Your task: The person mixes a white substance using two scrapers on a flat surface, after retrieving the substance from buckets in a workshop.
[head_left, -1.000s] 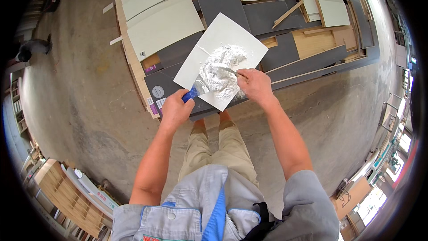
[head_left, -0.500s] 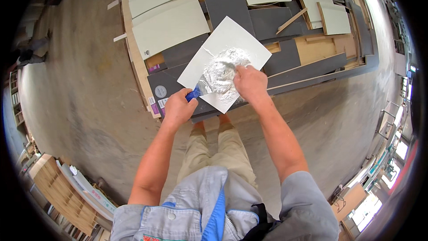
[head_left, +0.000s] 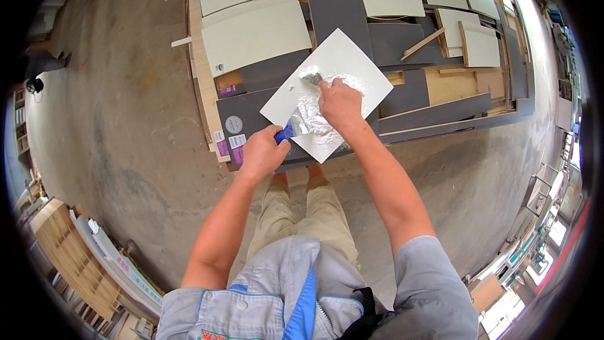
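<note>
A white square board (head_left: 350, 53) lies turned cornerwise on a dark grey panel (head_left: 253, 112), with wet-looking white paste (head_left: 322, 131) spread over its middle and near part. My left hand (head_left: 262, 152) is closed around the blue handle of a putty knife (head_left: 284, 134); its blade rests at the board's left edge, against the paste. Over the paste, my right hand (head_left: 340, 104) grips a second scraper, whose smeared metal blade (head_left: 311, 76) points to the far left. That scraper's handle is hidden in my fingers. A little paste lies around this blade.
Cream panels (head_left: 257, 31) and dark grey panels are stacked unevenly beyond the board. A loose wooden strip (head_left: 423, 44) lies across them. Concrete floor (head_left: 135, 119) surrounds the stack. Stacked boards (head_left: 78, 252) stand at lower left, and a person (head_left: 44, 63) is at far left.
My right hand has moved up and left across the paste, bringing its scraper blade into sight toward the board's left side. The left hand still holds the blue-handled putty knife.
</note>
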`<state>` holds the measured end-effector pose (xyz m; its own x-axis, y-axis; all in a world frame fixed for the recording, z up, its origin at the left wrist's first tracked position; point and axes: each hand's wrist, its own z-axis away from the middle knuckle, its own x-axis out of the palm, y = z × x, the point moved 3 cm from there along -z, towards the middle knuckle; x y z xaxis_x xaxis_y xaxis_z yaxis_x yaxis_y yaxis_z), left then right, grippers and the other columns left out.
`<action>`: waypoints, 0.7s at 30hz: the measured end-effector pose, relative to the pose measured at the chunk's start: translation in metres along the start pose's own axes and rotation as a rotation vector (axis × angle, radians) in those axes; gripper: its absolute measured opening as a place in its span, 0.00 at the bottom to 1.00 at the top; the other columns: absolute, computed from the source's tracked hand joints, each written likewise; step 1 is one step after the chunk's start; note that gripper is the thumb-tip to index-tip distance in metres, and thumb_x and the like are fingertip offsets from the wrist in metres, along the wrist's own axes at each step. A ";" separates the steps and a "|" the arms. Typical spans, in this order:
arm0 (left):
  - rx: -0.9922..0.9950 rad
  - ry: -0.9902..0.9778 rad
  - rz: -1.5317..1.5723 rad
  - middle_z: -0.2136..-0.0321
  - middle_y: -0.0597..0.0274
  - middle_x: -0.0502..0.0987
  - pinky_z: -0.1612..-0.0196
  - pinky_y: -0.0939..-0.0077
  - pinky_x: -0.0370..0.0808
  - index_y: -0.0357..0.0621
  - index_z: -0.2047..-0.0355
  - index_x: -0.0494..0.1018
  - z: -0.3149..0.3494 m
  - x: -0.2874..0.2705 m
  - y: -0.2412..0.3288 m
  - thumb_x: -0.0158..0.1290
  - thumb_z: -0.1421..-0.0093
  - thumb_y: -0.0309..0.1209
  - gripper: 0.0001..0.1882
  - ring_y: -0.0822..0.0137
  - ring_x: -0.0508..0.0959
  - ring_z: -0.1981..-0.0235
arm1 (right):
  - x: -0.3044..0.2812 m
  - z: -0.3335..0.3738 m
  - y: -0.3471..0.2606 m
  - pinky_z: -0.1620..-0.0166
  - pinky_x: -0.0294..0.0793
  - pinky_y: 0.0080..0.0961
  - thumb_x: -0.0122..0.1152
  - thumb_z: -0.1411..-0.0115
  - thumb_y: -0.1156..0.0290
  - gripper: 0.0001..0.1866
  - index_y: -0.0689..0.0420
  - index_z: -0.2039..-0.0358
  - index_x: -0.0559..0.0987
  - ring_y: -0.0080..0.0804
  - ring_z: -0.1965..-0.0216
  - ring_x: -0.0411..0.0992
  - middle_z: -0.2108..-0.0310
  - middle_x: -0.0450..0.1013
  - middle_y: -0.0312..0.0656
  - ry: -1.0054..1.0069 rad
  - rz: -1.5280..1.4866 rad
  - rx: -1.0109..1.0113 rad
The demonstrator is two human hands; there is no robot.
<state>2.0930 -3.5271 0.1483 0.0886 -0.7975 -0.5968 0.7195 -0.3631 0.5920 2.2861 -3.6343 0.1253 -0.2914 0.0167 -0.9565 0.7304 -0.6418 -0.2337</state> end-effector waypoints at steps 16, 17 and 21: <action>-0.064 -0.044 0.000 0.66 0.44 0.82 0.55 0.56 0.77 0.41 0.55 0.79 0.003 -0.008 -0.005 0.54 0.47 0.39 0.22 0.46 0.81 0.61 | 0.005 0.042 -0.019 0.67 0.78 0.40 0.57 0.43 0.69 0.12 0.56 0.60 0.79 0.45 0.69 0.78 0.68 0.74 0.48 -0.058 -0.006 0.120; -0.074 -0.058 0.007 0.65 0.44 0.82 0.55 0.56 0.77 0.41 0.54 0.79 0.003 -0.008 -0.003 0.54 0.47 0.39 0.22 0.46 0.81 0.61 | -0.003 0.062 -0.014 0.67 0.78 0.40 0.57 0.43 0.67 0.13 0.56 0.58 0.80 0.45 0.70 0.78 0.68 0.74 0.48 -0.058 -0.017 0.178; 0.033 -0.011 -0.039 0.65 0.43 0.82 0.54 0.56 0.77 0.41 0.53 0.78 -0.001 -0.002 -0.006 0.54 0.47 0.39 0.23 0.45 0.81 0.61 | 0.011 0.112 -0.011 0.67 0.77 0.40 0.57 0.41 0.65 0.15 0.53 0.54 0.80 0.47 0.70 0.77 0.69 0.74 0.47 -0.102 -0.033 0.231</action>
<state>2.0891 -3.5233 0.1454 0.0529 -0.7878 -0.6137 0.6993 -0.4095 0.5860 2.2059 -3.7126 0.1369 -0.3822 -0.0289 -0.9236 0.5620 -0.8007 -0.2075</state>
